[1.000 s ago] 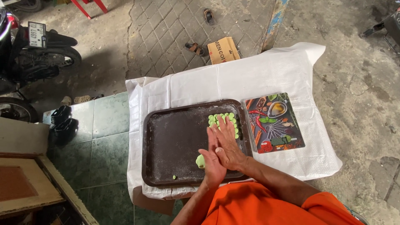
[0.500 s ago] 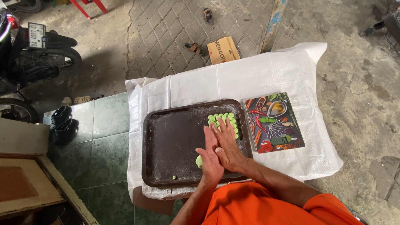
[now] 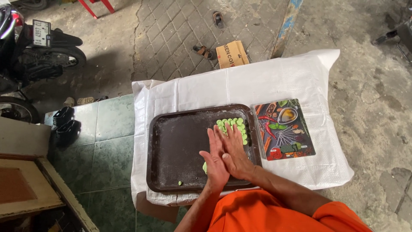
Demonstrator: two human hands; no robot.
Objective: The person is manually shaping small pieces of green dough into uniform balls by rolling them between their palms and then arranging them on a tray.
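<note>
Green dough lump (image 3: pixel 204 167) pressed between flat palms, left hand (image 3: pixel 214 165) against right hand (image 3: pixel 235 155), fingers extended, above dark tray (image 3: pixel 171 146) near edge. Small green balls (image 3: pixel 234 125) clustered tray far-right; printed board (image 3: pixel 284 129) right.

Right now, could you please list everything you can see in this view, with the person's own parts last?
tray: one, dark brown, on the white cloth
green dough pieces: a cluster, tray's far right corner
green dough lump: one, showing beside the hands
white cloth: one, covers the table
printed board: one, multicoloured, right of tray
cardboard box: one, brown, on the ground beyond
sandals: two, on paving
motorbike: one, black, far left
left hand: pressed against the right, over tray
right hand: pressed against the left
</note>
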